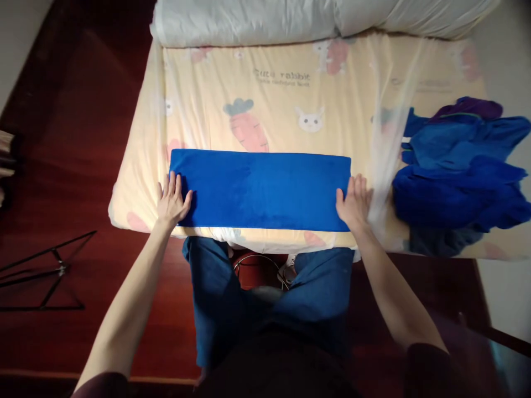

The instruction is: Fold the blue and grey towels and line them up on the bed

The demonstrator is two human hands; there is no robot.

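yellow bedding [282, 132] carries the blue cloth [261, 190] flat along its near edge; my left hand [171, 203] and right hand [355, 203] rest spread at the cloth's ends. i seem to be smoothing; next calls for even pressure.

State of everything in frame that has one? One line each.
Blue cloth: flat, smoothed into a long strip
Left hand: open, on the cloth's left end
Right hand: open, at its right end
Clothes: crumpled pile
Bedsheet: spread, some wrinkles
Grey bedding: bunched along the far side
Black stand: legs spread
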